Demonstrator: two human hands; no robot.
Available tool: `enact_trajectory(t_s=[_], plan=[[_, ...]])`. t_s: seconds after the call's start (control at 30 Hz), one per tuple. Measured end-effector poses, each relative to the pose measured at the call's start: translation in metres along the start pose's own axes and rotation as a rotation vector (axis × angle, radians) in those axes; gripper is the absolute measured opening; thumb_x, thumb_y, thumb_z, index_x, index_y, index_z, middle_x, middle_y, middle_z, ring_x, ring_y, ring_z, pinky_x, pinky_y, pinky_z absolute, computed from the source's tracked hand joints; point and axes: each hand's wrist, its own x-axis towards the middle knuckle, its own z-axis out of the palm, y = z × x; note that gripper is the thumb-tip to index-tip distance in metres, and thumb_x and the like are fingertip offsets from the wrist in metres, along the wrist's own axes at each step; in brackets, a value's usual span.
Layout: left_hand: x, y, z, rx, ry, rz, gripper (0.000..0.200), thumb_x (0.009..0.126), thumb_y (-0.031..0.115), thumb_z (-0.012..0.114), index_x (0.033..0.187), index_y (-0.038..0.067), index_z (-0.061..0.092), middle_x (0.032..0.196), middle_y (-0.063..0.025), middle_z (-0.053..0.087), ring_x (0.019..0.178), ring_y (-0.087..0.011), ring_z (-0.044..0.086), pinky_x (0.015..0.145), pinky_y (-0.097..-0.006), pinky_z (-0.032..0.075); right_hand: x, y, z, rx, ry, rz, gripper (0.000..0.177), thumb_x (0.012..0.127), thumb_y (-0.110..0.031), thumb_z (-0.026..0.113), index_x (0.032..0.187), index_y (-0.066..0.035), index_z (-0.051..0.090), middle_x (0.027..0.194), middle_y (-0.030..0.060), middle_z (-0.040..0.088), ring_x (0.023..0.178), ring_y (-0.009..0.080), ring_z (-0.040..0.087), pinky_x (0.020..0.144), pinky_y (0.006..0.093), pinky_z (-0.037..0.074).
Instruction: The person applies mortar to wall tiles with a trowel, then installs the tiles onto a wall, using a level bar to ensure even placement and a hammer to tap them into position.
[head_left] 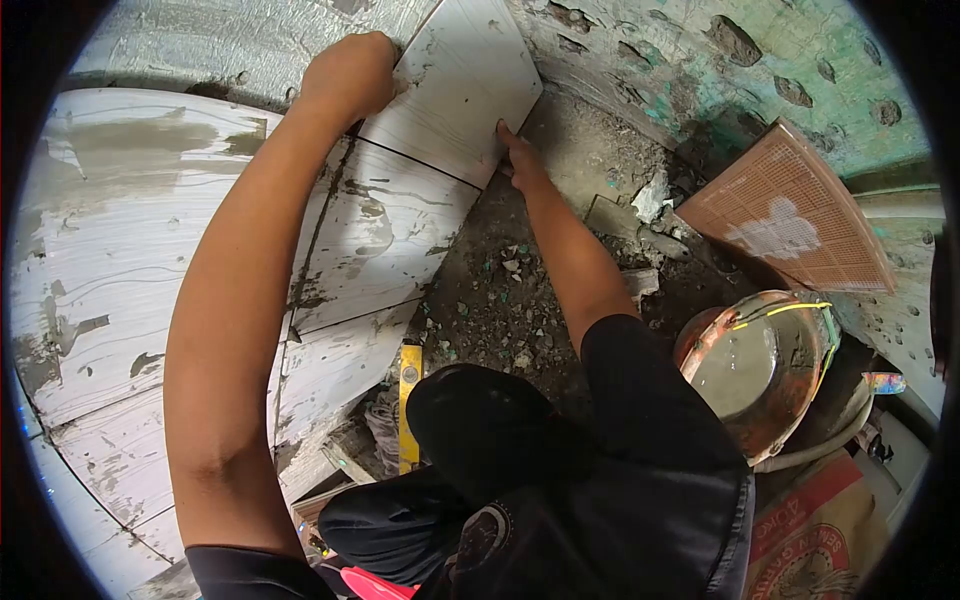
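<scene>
Left hand (350,75) clenched over the far-left corner of the tile (465,85). Right hand (520,155) unclosed, fingertips pressing its right edge. Tile lies against the wall (650,50), beside laid tiles (380,230). Judged rigid and brittle; hold by opposite edges.

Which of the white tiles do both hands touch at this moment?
The top tile, next to the wall: the left hand is at its left edge, the right hand at its lower right edge. No hand is on the other white tiles.
</scene>
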Motion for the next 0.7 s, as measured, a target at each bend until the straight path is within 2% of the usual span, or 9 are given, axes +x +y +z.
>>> enact_trajectory(t_s=[0.03,0.13,0.23,0.33,0.43,0.53,0.7], plan=[[0.000,-0.001,0.000,-0.004,0.005,0.000,0.024,0.075,0.022,0.065,0.088,0.002,0.063,0.091,-0.0165,0.063,0.086,-0.0317,0.061,0.074,-0.0401,0.049,0.002,0.000,0.001,-0.008,0.016,0.017,0.081,0.074,-0.050,0.065,0.132,-0.003,0.034,0.136,0.0122,0.034,0.123,0.0259,0.033,0.098,0.0427,0.028],[0.006,-0.007,0.009,0.004,0.051,-0.009,0.024,0.074,0.021,0.065,0.087,0.001,0.062,0.091,-0.0174,0.063,0.086,-0.0322,0.061,0.073,-0.0401,0.050,-0.018,-0.009,0.005,-0.019,0.016,-0.037,0.080,0.074,-0.048,0.066,0.131,-0.003,0.034,0.136,0.0120,0.034,0.122,0.0265,0.034,0.098,0.0421,0.029],[0.006,-0.007,0.009,0.021,0.043,0.003,0.023,0.074,0.019,0.065,0.087,0.001,0.062,0.090,-0.0180,0.063,0.086,-0.0327,0.061,0.073,-0.0400,0.050,-0.017,-0.009,0.005,-0.011,0.018,-0.007,0.080,0.074,-0.049,0.066,0.131,-0.003,0.034,0.135,0.0124,0.035,0.123,0.0269,0.033,0.098,0.0417,0.029],[0.001,-0.003,0.003,0.029,0.035,0.014,0.023,0.074,0.019,0.065,0.087,0.001,0.062,0.090,-0.0179,0.063,0.085,-0.0325,0.061,0.072,-0.0395,0.050,-0.015,-0.006,0.004,0.039,-0.011,-0.036,0.095,0.066,-0.051,0.073,0.131,0.005,0.031,0.135,0.0176,0.033,0.123,0.0307,0.032,0.098,0.0448,0.028],[0.002,-0.003,0.003,0.006,0.022,-0.003,0.024,0.074,0.021,0.066,0.086,0.001,0.063,0.089,-0.0176,0.064,0.084,-0.0323,0.062,0.072,-0.0392,0.050,-0.023,-0.010,0.006,0.028,-0.002,-0.052,0.094,0.067,-0.051,0.072,0.130,0.005,0.031,0.134,0.0172,0.035,0.121,0.0305,0.035,0.097,0.0445,0.030],[0.002,-0.003,0.003,0.004,0.024,0.011,0.025,0.073,0.023,0.067,0.086,0.002,0.063,0.087,-0.0173,0.064,0.084,-0.0323,0.061,0.071,-0.0390,0.050,-0.030,-0.014,0.007,-0.013,-0.069,-0.047,0.088,0.073,-0.054,0.064,0.134,-0.003,0.028,0.139,0.0117,0.028,0.125,0.0280,0.028,0.099,0.0440,0.026],[0.000,0.000,0.002,-0.026,0.063,-0.002,0.024,0.072,0.021,0.068,0.086,0.002,0.064,0.084,-0.0181,0.063,0.082,-0.0330,0.061,0.072,-0.0393,0.049,-0.026,-0.014,0.006,-0.015,-0.043,-0.021,0.090,0.072,-0.054,0.066,0.135,-0.003,0.027,0.139,0.0125,0.027,0.126,0.0291,0.026,0.099,0.0445,0.025]])
